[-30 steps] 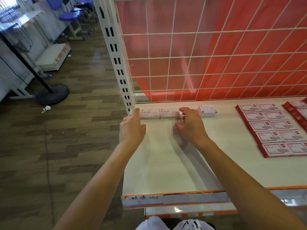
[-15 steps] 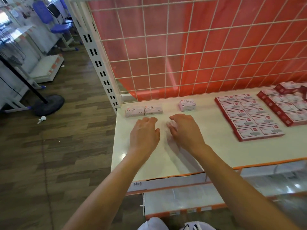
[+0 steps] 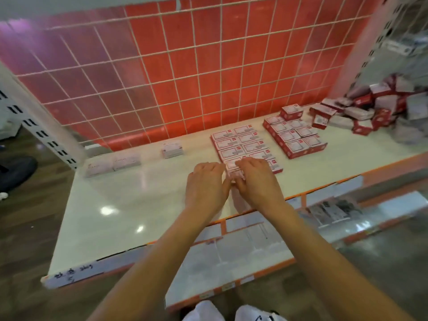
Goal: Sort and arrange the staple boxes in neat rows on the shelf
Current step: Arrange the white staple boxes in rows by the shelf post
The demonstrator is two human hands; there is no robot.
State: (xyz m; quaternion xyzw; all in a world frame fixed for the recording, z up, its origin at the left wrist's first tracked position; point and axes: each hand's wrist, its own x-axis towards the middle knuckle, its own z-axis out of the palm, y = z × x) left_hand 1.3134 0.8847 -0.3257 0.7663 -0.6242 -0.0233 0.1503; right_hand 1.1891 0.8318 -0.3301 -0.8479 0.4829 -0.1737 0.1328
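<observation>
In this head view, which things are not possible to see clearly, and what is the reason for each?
All in the head view:
1. Front boxes of the near red block: covered by the left hand and right hand; whether either grips a box is unclear.
2. Print on the two pale boxes: blurred.
3. Number in the heap of boxes: blurred, overlapping.
4. Handwritten label on the shelf front: too small.

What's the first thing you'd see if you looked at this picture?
The big red wall of white wire squares behind the shelf jumps out first. Next come the left hand and right hand, meeting at the near end of a tidy block of staple boxes. Far right, a messy pile of boxes waits.
</observation>
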